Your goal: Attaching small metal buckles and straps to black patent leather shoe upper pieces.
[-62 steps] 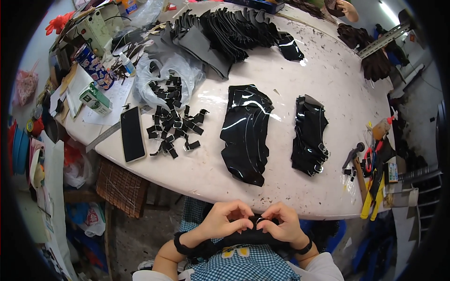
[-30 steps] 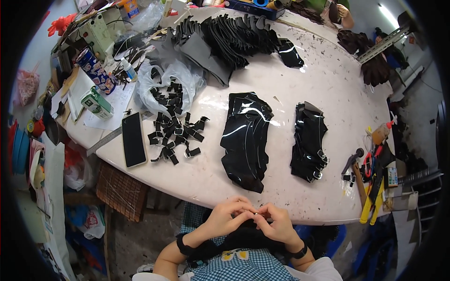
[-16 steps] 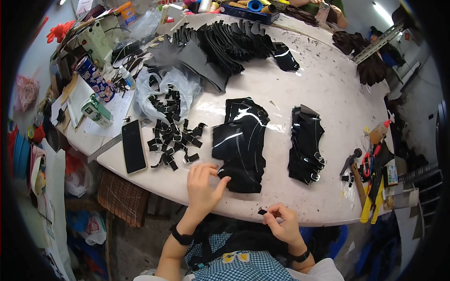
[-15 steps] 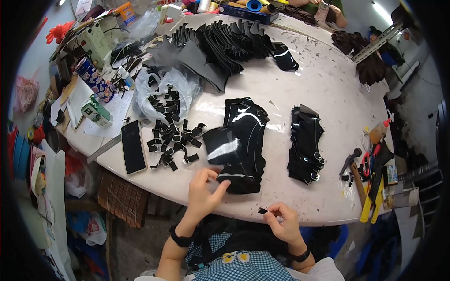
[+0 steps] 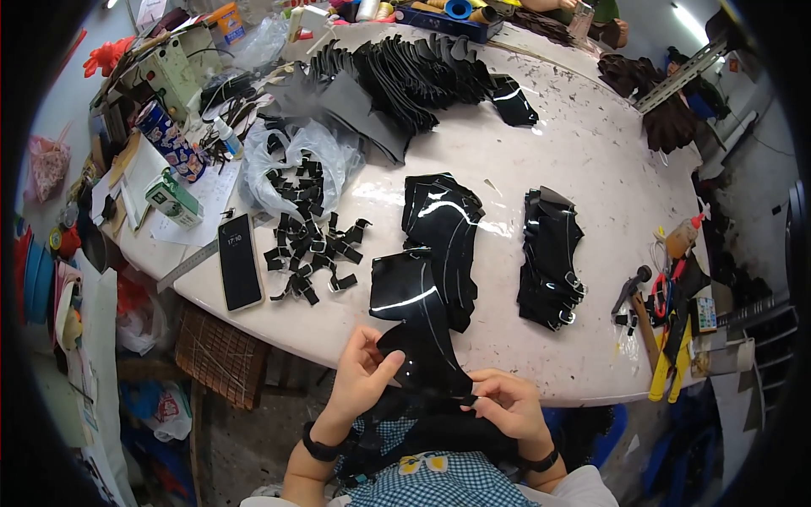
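Phone [image 5: 242,266], green carton [image 5: 175,200], patterned tin [image 5: 171,142]

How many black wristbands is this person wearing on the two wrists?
2: the left wristband, just behind the left hand, and the right wristband, just behind the right hand. None seems hidden.

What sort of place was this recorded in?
It looks like a small workshop, perhaps for shoes or leather-like goods: stacked black cut pieces and a heap of buckled straps lie on the table, with a yellow-handled tool near its right edge.
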{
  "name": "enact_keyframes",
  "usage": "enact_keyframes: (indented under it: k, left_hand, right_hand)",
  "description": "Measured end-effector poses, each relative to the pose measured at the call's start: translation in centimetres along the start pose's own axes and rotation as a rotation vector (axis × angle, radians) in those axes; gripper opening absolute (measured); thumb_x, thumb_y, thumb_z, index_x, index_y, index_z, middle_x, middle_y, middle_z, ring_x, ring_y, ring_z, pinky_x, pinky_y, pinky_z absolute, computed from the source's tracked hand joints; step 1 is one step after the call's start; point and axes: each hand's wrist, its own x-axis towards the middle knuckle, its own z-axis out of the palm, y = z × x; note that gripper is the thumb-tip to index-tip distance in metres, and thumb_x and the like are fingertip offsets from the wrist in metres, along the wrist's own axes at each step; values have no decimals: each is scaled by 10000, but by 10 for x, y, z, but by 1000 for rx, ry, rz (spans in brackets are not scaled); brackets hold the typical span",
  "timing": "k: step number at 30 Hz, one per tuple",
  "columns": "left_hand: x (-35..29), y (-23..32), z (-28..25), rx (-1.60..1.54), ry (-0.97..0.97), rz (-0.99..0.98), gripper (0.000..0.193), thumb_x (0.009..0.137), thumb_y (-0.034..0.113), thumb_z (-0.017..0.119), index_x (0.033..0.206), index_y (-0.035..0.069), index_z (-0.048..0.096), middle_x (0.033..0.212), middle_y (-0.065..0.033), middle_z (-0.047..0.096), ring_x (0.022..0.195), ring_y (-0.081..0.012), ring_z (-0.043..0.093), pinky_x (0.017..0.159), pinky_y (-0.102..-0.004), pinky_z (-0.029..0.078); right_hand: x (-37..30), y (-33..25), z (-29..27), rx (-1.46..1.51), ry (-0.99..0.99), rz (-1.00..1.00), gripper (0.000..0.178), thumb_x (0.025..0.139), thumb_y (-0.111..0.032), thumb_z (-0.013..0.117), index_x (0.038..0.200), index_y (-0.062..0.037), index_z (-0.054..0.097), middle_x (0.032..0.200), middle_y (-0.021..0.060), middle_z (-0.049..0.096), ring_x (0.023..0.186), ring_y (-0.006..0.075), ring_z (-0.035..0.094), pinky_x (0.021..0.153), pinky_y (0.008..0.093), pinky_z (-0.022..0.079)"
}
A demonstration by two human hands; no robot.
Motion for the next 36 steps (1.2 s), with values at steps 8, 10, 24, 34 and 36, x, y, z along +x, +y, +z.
enact_keyframes:
  k: [8,10,24,34,36]
  left_hand:
    - [-11,-10,2,-42,-181,-156,417,743,48,636,1103,-11,432,996,-75,536,911,-109,516,783,-255,432]
    - [-15,-20,5,202,-299,-55,397,705,78,681,1052,-12,508,995,-59,564,893,-101,523,773,-248,431]
    - [-16,-13,25,325,-141,140,293,638,63,666,913,-9,593,845,-64,628,765,-111,590,702,-245,471]
    - [-1,3,28,505,-176,123,220,710,55,598,924,7,617,821,-91,642,741,-145,617,664,-255,484]
    - [3,-4,26,529,-172,189,222,713,60,617,927,1,614,824,-120,637,749,-184,623,656,-265,480]
  right_hand:
    - [8,4,15,-233,29,-73,77,742,6,606,758,40,539,801,95,567,622,118,587,564,204,480]
    - [9,5,15,-287,26,-98,83,737,3,613,756,35,539,793,92,568,614,116,581,559,205,477]
    - [13,2,15,-481,47,-164,93,700,13,622,729,16,533,729,82,579,614,97,571,558,212,467]
    - [35,-1,9,-558,20,-175,146,692,-1,600,805,11,509,694,58,525,592,82,496,529,209,404]
    - [37,0,11,-616,117,-192,152,689,9,579,825,13,512,668,54,505,560,97,475,502,223,388]
